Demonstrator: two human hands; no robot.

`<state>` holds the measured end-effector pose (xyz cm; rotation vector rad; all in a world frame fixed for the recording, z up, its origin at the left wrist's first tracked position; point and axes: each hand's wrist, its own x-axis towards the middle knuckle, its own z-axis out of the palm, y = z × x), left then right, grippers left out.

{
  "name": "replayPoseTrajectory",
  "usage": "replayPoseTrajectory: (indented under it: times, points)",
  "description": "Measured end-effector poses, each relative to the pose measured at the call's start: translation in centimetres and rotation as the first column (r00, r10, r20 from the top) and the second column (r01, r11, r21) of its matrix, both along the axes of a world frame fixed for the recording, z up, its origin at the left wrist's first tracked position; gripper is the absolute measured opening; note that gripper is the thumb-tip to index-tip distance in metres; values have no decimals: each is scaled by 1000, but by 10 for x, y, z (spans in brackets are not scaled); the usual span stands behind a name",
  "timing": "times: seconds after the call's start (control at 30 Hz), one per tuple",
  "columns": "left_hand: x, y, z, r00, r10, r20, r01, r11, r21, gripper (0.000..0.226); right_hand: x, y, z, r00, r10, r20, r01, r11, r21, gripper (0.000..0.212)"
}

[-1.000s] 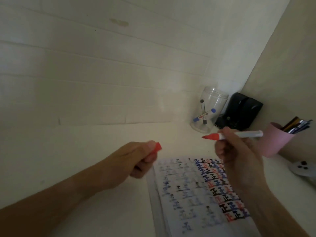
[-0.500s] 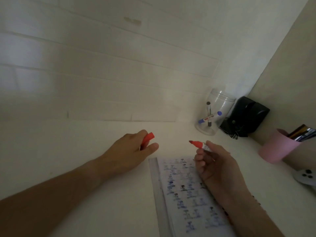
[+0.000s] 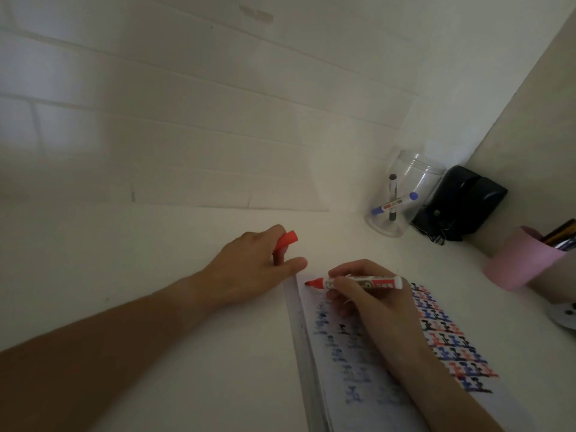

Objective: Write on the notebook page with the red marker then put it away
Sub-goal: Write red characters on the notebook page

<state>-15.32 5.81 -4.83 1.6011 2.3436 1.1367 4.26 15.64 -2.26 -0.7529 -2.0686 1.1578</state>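
My right hand [image 3: 374, 310] grips the uncapped red marker [image 3: 358, 282], a white barrel with a red tip that points left and rests at the top left corner of the open notebook page [image 3: 358, 369]. The page carries rows of blue, black and red marks, densest on its right side. My left hand [image 3: 252, 269] lies on the white table just left of the notebook's top corner and pinches the red cap [image 3: 285, 240] between its fingers. My right forearm covers part of the page.
A clear plastic jar [image 3: 402, 194] with a blue and a black marker stands at the back right beside a black device [image 3: 464, 204]. A pink cup [image 3: 523, 260] with pens sits at the right. A round grey object [image 3: 564, 313] lies at the right edge. A white wall runs behind.
My right hand has come down from mid-air and set the marker tip on the page's top left corner. My left hand with the cap has settled onto the table beside the notebook.
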Motion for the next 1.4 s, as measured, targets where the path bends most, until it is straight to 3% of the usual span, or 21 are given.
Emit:
replayPoseTrajectory:
  times: [0.17,0.23,0.4,1.0,1.23,1.4]
  points:
    - [-2,2,-1,1000,10,-20,-10,999,-44,38,-2,-4,-3,998,11,-68,-25,977,-212,3]
    - [-3,3,-1,1000,6,-16,-7,999,-45,38,-1,-4,-5,997,-23,-75,9,983,-181,5]
    - [-3,3,-1,1000,8,-24,-9,998,-56,37,-1,-4,-6,998,-54,15,53,996,72,3]
    - [0,1,3,999,5,-37,-8,996,-89,39,8,11,-1,996,-87,-7,87,996,-12,14]
    - [4,-2,6,996,-20,-90,14,997,-72,31,29,24,13,990,-22,-138,-14,967,-253,14]
    - [7,-2,5,987,-120,-105,120,993,-6,24,29,15,7,999,35,-30,-38,996,-79,11]
